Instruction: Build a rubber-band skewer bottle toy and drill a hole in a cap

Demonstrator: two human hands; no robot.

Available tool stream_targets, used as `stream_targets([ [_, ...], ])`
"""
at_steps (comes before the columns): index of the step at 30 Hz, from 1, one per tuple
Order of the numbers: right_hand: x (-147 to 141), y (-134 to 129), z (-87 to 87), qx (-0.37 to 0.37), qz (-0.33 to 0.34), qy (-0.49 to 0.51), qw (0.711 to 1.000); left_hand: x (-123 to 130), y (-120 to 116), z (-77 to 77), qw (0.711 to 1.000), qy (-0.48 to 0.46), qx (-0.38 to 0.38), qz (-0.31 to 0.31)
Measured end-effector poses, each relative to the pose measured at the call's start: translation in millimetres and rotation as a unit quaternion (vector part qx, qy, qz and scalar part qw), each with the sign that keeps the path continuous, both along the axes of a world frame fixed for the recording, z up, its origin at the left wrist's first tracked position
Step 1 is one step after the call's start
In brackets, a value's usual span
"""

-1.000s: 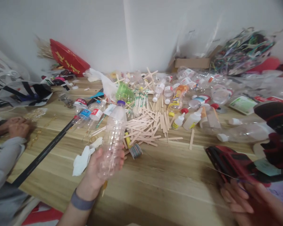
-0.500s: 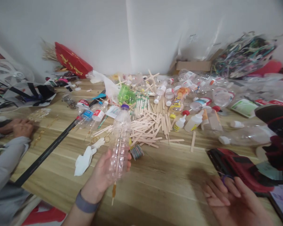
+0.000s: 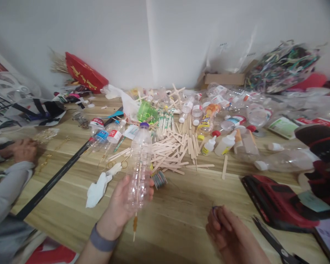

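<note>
My left hand (image 3: 123, 200) is closed round the lower part of a clear plastic bottle (image 3: 140, 157) with a purple cap. The bottle stands almost upright, cap at the top. A thin wooden stick (image 3: 134, 225) with an orange-brown wrapping pokes out of its base. To the right, over bare tabletop, my right hand (image 3: 227, 227) has its fingers curled together on a small purple loop (image 3: 215, 212); its exact kind is unclear. Black scissors (image 3: 273, 240) lie right of that hand. A spool of wire (image 3: 159, 179) is just beyond the bottle.
Loose wooden craft sticks (image 3: 170, 146) are heaped mid-table, with glue bottles (image 3: 226, 143) and several plastic bottles (image 3: 287, 159) to the right. A red and black power tool (image 3: 280, 203) stands at right. A white glove (image 3: 100, 187) and another person's hands (image 3: 23, 148) are left.
My right hand has moved left, towards the bottle, with the small purple loop in its fingers. The scissors now show at the lower right. My left hand keeps the bottle nearly in place.
</note>
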State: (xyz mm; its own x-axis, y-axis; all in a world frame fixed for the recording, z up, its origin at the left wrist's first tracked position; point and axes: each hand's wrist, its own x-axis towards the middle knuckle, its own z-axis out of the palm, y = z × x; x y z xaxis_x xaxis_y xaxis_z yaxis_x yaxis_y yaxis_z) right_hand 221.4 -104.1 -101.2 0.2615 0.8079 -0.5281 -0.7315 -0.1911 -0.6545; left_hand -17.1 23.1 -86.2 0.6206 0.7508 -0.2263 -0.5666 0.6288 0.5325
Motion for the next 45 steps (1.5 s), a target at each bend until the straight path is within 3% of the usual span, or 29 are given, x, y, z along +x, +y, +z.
stream_targets([
  [7, 19, -5, -1.5, -0.017, -0.007, -0.029, 0.999, -11, 3, -3.7, 1.000, 0.016, -0.005, 0.011],
  [16, 66, -11, 7.4, -0.018, -0.038, -0.065, 0.997, -16, 1, -7.5, 0.989, -0.102, 0.004, -0.110],
  [22, 54, -5, 9.2, -0.016, -0.033, -0.107, 0.994, -5, -9, -4.3, 0.977, -0.117, -0.008, -0.177],
  [28, 24, 6, 18.8, 0.005, -0.030, -0.093, 0.995, 3, -9, -8.5, 0.980, -0.100, -0.028, -0.171],
  [36, -2, 15, 15.5, 0.022, 0.047, -0.101, 0.994, 11, -15, -10.0, 0.969, -0.127, -0.059, -0.202],
  [40, 11, 10, 16.1, 0.001, 0.058, -0.093, 0.994, 6, -10, -9.0, 0.977, -0.113, -0.038, -0.179],
  [45, 55, -20, 1.1, -0.054, 0.070, -0.093, 0.992, -11, -2, -3.4, 0.982, -0.114, -0.009, -0.151],
])
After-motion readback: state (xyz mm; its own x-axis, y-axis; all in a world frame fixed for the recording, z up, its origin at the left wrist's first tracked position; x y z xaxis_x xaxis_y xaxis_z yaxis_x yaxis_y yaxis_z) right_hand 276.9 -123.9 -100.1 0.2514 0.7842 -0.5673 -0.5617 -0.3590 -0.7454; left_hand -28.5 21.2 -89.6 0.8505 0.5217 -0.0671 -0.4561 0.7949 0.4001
